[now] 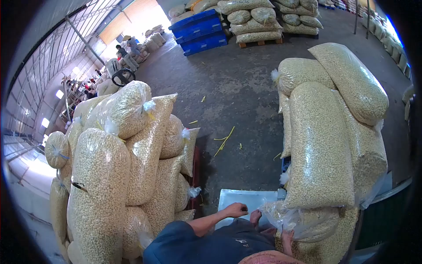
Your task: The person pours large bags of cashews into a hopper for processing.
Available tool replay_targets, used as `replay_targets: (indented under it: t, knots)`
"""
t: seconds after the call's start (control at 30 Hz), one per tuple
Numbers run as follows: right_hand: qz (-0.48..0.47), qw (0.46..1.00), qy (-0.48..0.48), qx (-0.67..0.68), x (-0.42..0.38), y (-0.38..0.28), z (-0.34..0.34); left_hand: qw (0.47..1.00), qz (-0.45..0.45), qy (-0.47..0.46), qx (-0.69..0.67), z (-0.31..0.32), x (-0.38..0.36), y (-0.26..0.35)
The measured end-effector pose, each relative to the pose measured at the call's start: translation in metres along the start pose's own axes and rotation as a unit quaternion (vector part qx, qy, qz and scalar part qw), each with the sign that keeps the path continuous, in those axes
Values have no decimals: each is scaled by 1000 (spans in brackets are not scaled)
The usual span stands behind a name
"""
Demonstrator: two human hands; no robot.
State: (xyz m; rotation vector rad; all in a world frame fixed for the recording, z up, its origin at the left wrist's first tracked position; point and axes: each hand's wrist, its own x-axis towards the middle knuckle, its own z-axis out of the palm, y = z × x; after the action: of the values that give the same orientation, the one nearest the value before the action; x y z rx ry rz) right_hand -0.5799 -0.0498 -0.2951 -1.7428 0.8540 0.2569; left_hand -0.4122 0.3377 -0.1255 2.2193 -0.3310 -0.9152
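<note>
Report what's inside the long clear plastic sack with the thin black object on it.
Small cream-coloured pieces pack the sack along its visible face; core and far side hidden behind them.

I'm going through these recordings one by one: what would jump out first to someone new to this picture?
Probably the two big piles of see-through bags full of pale pieces, the left pile and the right pile, either side of a dark floor. Next, the bright blue plastic stack near the top, and the yellow strips lying on the floor between the piles.
</note>
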Motion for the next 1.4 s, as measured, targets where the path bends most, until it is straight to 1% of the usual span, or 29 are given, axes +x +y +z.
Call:
replay_targets:
  t: [0.07, 0.13, 0.17, 0.2, 0.33, 0.37, 0.4, 0.53, 0.6, 0.63, 0.7, 0.73, 0.77, 0.8, 0.83, 0.87, 0.9, 0.93, 0.97, 1.0, 1.03, 1.07, 1.1, 1.13, 1.23, 1.27, 1.3, 1.37, 1.4]
  knots:
    - [3, 1000, 0, 29, 4, 4, 0, 999, -47, -3, -27, 15, -15, -15]
    - [5, 998, -8, 55, 7, 9, 1, 997, -66, -10, -26, 28, -28, -18]
    - [39, 999, 30, 9, 7, 13, 2, 996, -85, -19, -24, 38, -37, -19]
    - [72, 994, 65, -40, 3, 14, 0, 996, -86, 2, -17, 55, -40, -30]
    - [73, 996, -7, -60, -37, -10, -32, 990, -137, 18, 8, 98, -58, -32]
    - [30, 999, -23, 1, -46, -14, -39, 987, -157, 18, -3, 104, -65, -27]
    - [-14, 997, -37, 65, -52, -8, -45, 988, -149, 23, -30, 108, -73, -21]
    - [-12, 997, 10, 81, -60, 24, -57, 987, -146, 65, -24, 134, -99, 6]
    - [48, 992, 43, 105, -56, 38, -60, 986, -138, 79, -41, 152, -100, 14]
    - [47, 992, 42, 108, -57, 43, -62, 985, -132, 92, -60, 159, -99, 18]
    - [-2, 982, 26, 186, -58, 47, -67, 987, -118, 97, -41, 168, -89, 26]
    - [0, 983, 25, 184, -46, 60, -69, 989, -102, 93, -55, 171, -83, 31]
    - [-46, 988, 1, 151, -31, 71, -72, 991, -84, 82, -69, 174, -74, 36]
    - [-84, 990, -12, 117, -38, 76, -82, 993, -72, 75, -60, 177, -63, 40]
    - [-81, 992, -35, 93, -42, 82, -89, 995, -53, 80, -38, 178, -51, 40]
    - [-66, 994, -48, 70, -51, 60, -94, 992, -93, 63, -55, 179, -36, 51]
    - [-52, 995, -20, 77, -80, 25, -103, 989, -119, 11, -90, 179, -17, 52]
    - [-23, 995, 38, 94, -74, 62, -95, 976, -176, -54, -113, 183, 3, 54]
    - [42, 996, 8, 74, -88, 46, -108, 990, -126, -61, -18, 197, 29, 35]
    - [51, 995, 53, 71, -116, -12, -119, 989, -129, -76, -4, 192, 41, 49]
    - [21, 991, 125, 52, -112, 35, -115, 991, -116, -70, -3, 179, 48, 79]
    - [93, 987, 128, 3, -132, -7, -134, 998, -38, -37, -14, 186, 65, 77]
    - [7, 983, 149, 104, -140, -2, -139, 999, 8, -31, 6, 184, 75, 95]
    - [7, 981, 119, 153, -153, -8, -154, 996, 56, -42, 59, 182, 83, 112]
    - [57, 974, 178, 128, -194, -32, -164, 967, 108, -180, 143, 187, 105, 151]
    - [18, 966, 201, 164, -198, -47, -164, 963, 120, -195, 144, 197, 106, 155]
    - [25, 961, 217, 168, -202, -48, -168, 953, 140, -206, 174, 207, 105, 157]
    - [89, 981, 158, 76, -218, -37, -176, 933, 175, -226, 221, 234, 96, 157]
    - [47, 976, 187, 99, -220, -48, -175, 936, 171, -214, 221, 249, 100, 147]
